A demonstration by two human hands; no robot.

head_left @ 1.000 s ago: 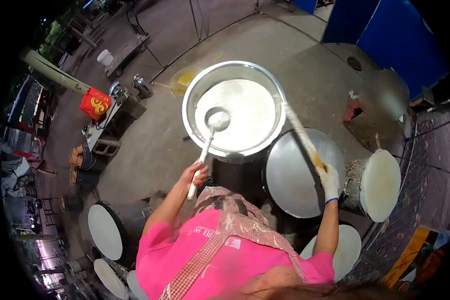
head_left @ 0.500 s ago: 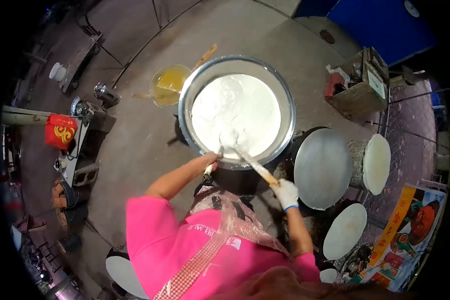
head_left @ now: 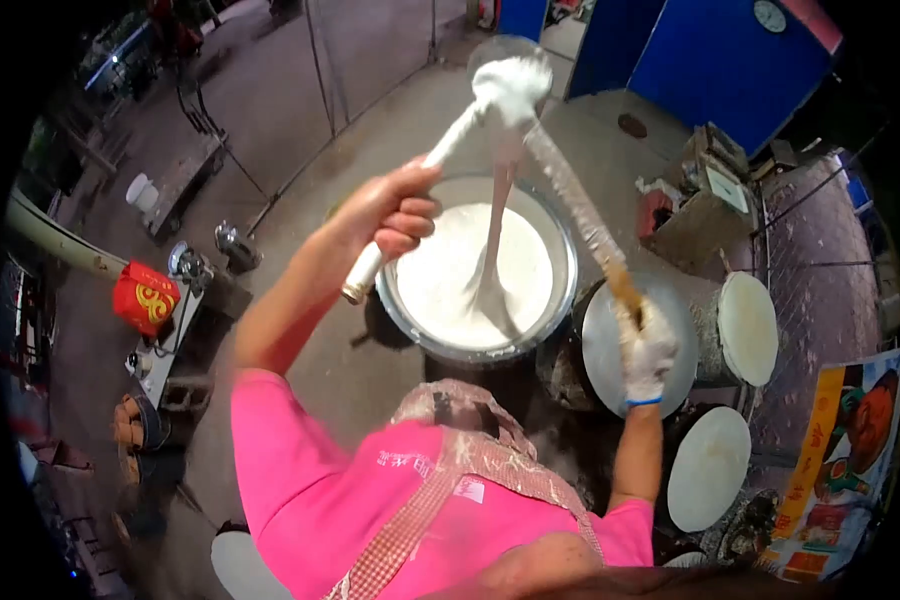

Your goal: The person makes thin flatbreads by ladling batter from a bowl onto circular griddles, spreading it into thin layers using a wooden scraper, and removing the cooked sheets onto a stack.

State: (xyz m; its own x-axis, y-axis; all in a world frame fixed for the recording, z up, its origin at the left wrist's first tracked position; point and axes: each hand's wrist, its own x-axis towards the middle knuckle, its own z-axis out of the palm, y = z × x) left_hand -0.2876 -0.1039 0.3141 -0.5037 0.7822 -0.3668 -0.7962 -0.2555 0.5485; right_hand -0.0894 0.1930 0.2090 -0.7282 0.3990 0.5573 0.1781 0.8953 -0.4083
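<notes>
Batter (head_left: 511, 84) on the ladle and stick, strung down to the basin

Bare fingers of the left hand (head_left: 390, 210) are curled close together around the white handle of a ladle (head_left: 454, 138), whose lower end sticks out beneath the fist. On the right hand (head_left: 649, 348), a pale glove with a blue cuff edge is closed around the bare wooden end of a stick (head_left: 572, 192); its separate fingers are too blurred to tell apart.

Both tools slant upward and inward. A thick white clump of batter sits where they meet, at the ladle's head. Whether the stick touches the ladle under it cannot be told. From the clump a long strand drops to the batter in a wide metal basin (head_left: 562, 318), where the surface peaks and folds around its foot.

Nearest the basin, on the right side, is a round grey plate (head_left: 625, 335), partly behind the gloved hand. Two pale round tops stand farther out, one beyond it (head_left: 749, 330) and one below (head_left: 710, 468). A red bag (head_left: 145, 296) is at a ledge well off to the left, and blue panels (head_left: 730, 75) stand at upper right. A printed banner (head_left: 838, 455) lies toward the lower right edge.
</notes>
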